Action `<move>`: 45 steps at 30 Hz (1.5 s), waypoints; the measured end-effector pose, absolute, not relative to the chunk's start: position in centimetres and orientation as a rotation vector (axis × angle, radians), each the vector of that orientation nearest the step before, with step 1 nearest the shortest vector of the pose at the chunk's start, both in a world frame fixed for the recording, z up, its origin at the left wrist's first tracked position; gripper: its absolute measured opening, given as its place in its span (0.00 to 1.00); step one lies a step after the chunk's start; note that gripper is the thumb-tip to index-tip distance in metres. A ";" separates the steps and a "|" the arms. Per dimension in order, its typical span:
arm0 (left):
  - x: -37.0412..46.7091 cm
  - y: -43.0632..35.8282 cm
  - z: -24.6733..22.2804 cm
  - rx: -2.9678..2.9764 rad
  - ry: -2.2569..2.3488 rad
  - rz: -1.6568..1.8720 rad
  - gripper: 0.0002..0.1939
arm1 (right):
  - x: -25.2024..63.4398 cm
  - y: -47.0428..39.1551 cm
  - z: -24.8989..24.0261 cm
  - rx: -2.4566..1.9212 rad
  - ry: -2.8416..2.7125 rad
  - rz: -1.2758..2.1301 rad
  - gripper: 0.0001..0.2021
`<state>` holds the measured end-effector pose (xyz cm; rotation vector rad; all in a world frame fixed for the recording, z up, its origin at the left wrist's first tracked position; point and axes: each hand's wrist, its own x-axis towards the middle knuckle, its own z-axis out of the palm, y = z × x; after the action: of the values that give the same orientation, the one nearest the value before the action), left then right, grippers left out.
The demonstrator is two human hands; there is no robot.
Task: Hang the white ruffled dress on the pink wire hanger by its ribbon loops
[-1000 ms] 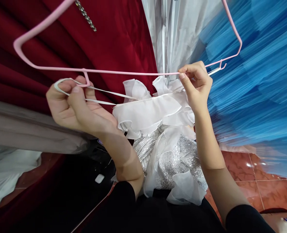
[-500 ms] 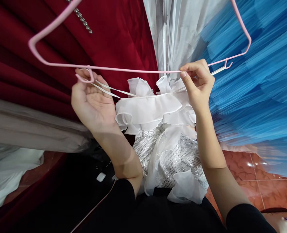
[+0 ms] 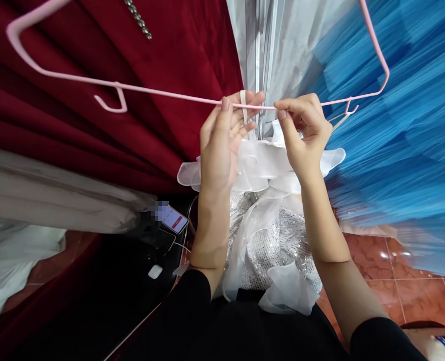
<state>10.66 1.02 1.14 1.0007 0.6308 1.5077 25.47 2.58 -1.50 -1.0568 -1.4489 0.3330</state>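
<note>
1. The thin pink wire hanger point(image 3: 162, 94) hangs with its bottom bar running as a long, nearly level line across the view, dipping slightly toward the right hand's side. Both hands meet it near the middle of that bar, so the bar's long axis passes straight across the fingertips of both.
2. The left hand point(image 3: 222, 145) reaches up from below, fingers curled and pressed together at the bar, pinching a narrow white strap point(image 3: 243, 103) that loops over the wire (how much of the loop is already over the bar I cannot tell).
3. The right hand point(image 3: 301, 133) sits just beside it along the bar, thumb and forefinger closed on the wire itself. Farther out past this hand, a second strap reaches the hanger's small notch hook point(image 3: 349, 106).
4. Directly beneath both hands hangs the white ruffled dress with a silver sequined bodice point(image 3: 267, 235); its organza frills touch both wrists, and the skirt falls toward the person's black-sleeved arms.
5. The hanger's other notch hook point(image 3: 112, 103) lies well out beyond the left hand, carrying nothing.
6. Behind the left hand hangs dark red velvet fabric point(image 3: 94, 140); behind the right, pleated blue tulle point(image 3: 403, 150).
7. Below the left forearm, a phone with a lit screen point(image 3: 173, 219) lies on a dark surface.
</note>
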 end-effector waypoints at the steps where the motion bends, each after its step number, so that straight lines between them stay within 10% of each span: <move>1: 11.0 1.1 1.3 0.975 0.620 1.511 0.17 | 25.6 2.5 -1.4 -1.056 -1.452 0.343 0.09; 13: 11.6 2.1 1.2 0.961 0.744 1.650 0.17 | 28.9 0.2 -3.7 -1.229 -1.034 -0.122 0.15; 34: 11.2 2.7 0.4 0.957 0.624 1.675 0.18 | 38.5 3.1 -5.7 -1.108 -0.765 0.648 0.14; 45: 12.3 2.3 1.4 0.891 0.695 1.680 0.19 | 28.0 -0.7 -0.6 -1.049 -1.080 0.176 0.06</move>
<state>12.26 2.29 1.43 0.8911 0.6948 1.6795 27.97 -0.65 -0.62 -1.0492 -1.0801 0.1764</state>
